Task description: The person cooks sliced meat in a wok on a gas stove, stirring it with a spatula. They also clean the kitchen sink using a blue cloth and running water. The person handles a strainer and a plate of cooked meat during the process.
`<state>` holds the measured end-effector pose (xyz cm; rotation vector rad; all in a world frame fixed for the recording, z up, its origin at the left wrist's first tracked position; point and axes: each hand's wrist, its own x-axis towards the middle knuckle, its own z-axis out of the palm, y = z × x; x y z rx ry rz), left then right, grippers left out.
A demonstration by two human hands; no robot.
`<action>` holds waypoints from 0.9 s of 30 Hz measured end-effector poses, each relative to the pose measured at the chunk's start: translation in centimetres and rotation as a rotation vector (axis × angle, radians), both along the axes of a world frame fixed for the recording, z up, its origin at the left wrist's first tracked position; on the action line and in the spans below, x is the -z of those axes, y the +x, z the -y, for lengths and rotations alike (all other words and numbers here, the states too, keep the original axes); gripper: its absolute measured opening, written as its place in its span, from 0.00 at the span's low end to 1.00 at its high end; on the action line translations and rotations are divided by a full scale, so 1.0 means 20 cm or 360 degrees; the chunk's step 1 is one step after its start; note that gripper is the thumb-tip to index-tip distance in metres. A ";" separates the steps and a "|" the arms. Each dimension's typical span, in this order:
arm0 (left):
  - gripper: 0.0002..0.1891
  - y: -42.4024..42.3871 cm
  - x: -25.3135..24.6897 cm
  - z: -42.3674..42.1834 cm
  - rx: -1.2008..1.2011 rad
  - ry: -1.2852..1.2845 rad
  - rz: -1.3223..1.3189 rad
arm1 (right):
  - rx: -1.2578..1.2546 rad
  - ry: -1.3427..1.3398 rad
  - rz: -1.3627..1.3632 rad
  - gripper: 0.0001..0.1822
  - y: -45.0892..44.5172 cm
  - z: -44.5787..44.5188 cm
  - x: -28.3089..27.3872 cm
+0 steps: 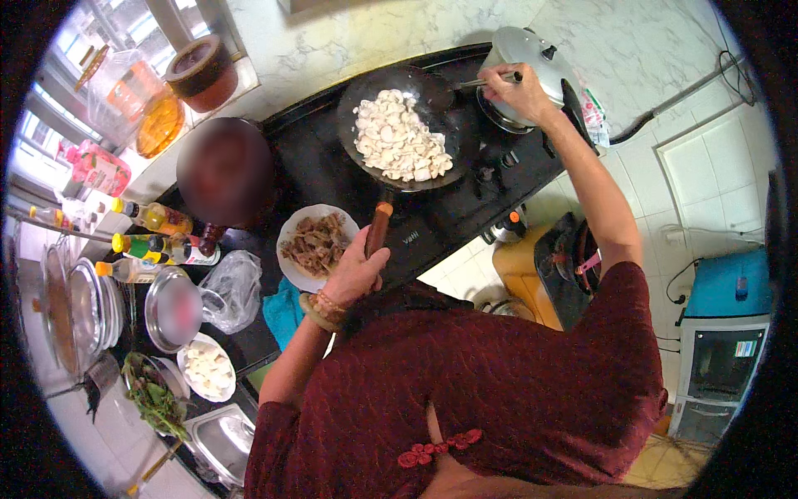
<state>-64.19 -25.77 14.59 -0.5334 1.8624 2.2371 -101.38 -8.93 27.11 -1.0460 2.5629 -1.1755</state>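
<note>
A dark wok [458,165] sits on the black gas cooktop, tilted slightly in view. Pale sliced pieces [399,137], probably mushrooms, are heaped over its left and middle. My left hand [356,269] grips the wok's brown wooden handle [378,229]. In my right hand [517,93] is a metal-shafted cooking utensil [474,83], probably a spatula, whose dark head lies at the wok's right side. That hand is in front of a lidded silver pot [530,50]. Beside my left hand, a white plate [288,234] holds brown cooked pieces [315,244], seemingly meat.
Left of the cooktop [305,165] are several sauce bottles [156,218], a clear plastic bag [234,290], a metal bowl [156,334], a dish of white cubes [207,368] and leafy greens [153,396]. A sink [224,436] lies at lower left. A teal cloth [283,315] hangs by the counter edge.
</note>
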 end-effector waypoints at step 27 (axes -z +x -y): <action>0.32 0.00 -0.03 0.01 0.0011 -0.0052 0.0031 | -0.0439 -0.0135 0.0205 0.16 -0.12 0.11 -0.07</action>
